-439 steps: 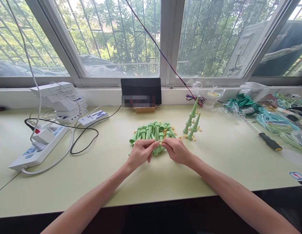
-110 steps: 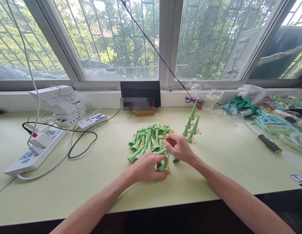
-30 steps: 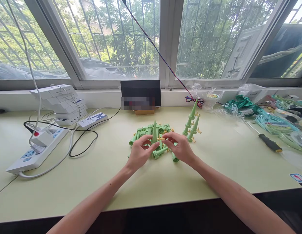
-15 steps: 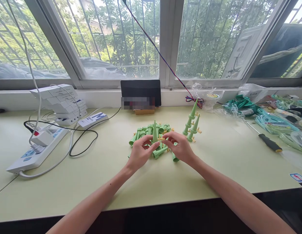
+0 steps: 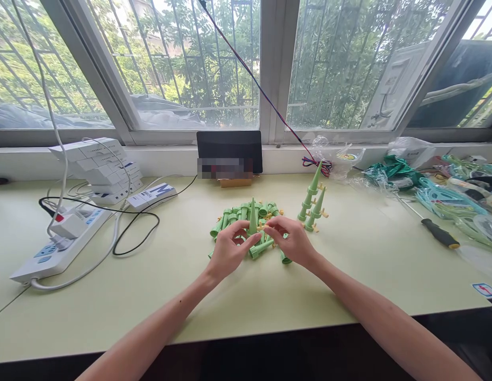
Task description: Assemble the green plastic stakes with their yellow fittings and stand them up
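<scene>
My left hand [image 5: 232,248] is closed round the base of a green plastic plant watering spike [image 5: 252,216], held upright with its tip up. On the spike's right side sticks out a small yellow valve [image 5: 260,226], pinched at its outer end by the fingers of my right hand [image 5: 287,238]. Behind and below both hands lies a pile of green spikes [image 5: 230,218], with bits of yellow among them. One loose spike [image 5: 261,248] lies just under my hands. To the right, stacked spikes with yellow valves [image 5: 316,209] stand upright in two columns.
At left are a white power strip [image 5: 59,254], stacked white boxes [image 5: 106,169] and a black cable [image 5: 138,211]. A dark tablet [image 5: 230,151] leans at the back. On the right lie a screwdriver [image 5: 440,233] and bagged green and blue items [image 5: 448,196].
Since 3.7 seconds ago, my hands have moved from the pile and raised a spike with its yellow valve. A second stands upright throughout at right. Over the last second hardly anything has moved.
</scene>
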The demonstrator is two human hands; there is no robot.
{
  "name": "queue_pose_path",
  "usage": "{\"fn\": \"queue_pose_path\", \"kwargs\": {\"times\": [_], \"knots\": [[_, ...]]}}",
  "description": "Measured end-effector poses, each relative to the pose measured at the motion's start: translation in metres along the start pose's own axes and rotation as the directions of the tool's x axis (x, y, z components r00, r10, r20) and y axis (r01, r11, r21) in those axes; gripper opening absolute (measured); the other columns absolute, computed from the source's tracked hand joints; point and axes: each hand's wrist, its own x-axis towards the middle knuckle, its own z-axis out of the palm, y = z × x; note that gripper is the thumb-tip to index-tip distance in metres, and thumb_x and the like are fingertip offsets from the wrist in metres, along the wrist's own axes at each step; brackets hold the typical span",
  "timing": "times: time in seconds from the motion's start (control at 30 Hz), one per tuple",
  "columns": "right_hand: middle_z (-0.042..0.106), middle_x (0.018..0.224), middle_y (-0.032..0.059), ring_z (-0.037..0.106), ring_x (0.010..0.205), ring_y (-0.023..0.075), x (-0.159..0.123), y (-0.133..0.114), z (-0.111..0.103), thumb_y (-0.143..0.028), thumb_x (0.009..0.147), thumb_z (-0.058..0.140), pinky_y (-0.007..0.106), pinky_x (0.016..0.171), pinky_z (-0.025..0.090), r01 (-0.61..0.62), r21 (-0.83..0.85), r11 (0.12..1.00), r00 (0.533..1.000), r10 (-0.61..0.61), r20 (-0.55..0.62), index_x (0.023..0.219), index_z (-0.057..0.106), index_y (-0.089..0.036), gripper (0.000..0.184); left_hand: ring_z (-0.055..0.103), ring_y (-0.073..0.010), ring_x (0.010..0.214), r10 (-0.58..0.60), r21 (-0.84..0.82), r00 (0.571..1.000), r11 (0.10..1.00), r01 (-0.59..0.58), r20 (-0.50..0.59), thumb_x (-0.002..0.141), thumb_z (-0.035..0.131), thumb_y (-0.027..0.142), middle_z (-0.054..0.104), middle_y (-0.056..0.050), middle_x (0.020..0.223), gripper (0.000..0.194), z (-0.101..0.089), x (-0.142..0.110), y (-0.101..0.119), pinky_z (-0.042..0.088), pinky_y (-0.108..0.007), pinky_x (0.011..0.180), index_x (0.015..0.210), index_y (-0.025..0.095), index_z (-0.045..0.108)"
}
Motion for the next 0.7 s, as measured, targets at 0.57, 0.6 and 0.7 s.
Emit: {"fn": "queue_pose_path", "kwargs": {"times": [0.57, 0.6, 0.7], "knots": [[0.069, 0.080, 0.0044, 0.063, 0.067, 0.0149, -0.0010, 0.0000, -0.0001, -0.033, 0.090, 0.062, 0.026, 0.060, 0.052, 0.005, 0.082, 0.997, 1.000, -0.003, -0.024, 0.094, 0.067, -0.019, 0.016, 0.054, -0.0121, 0.063, -0.010, -0.003, 1.000, 1.000, 0.010, -0.011, 0.079, 0.070, 0.045, 0.062, -0.004, 0.085, 0.031, 0.0005, 0.0009, 0.0044, 0.046, -0.023, 0.052, 0.094, 0.018, 0.065], [0.070, 0.081, 0.0046, 0.063, 0.067, 0.0147, -0.0010, -0.0001, -0.0001, -0.033, 0.090, 0.063, 0.026, 0.059, 0.052, 0.010, 0.083, 0.996, 1.000, -0.008, -0.020, 0.095, 0.067, -0.019, 0.016, 0.053, -0.0118, 0.062, -0.013, -0.003, 1.000, 1.000, 0.013, -0.013, 0.079, 0.070, 0.045, 0.062, -0.004, 0.084, 0.031, 0.0004, 0.0009, 0.0048, 0.045, -0.022, 0.051, 0.094, 0.018, 0.065], [0.070, 0.085, 0.0051, 0.061, 0.064, 0.0136, -0.0009, -0.0011, -0.0003, -0.032, 0.089, 0.063, 0.026, 0.059, 0.052, 0.029, 0.077, 0.997, 1.000, -0.028, -0.010, 0.096, 0.067, -0.019, 0.015, 0.051, -0.0110, 0.059, -0.032, -0.004, 0.999, 0.999, 0.032, -0.024, 0.078, 0.071, 0.046, 0.060, -0.002, 0.080, 0.032, 0.0001, 0.0007, 0.0057, 0.042, -0.022, 0.048, 0.093, 0.018, 0.064]]}}
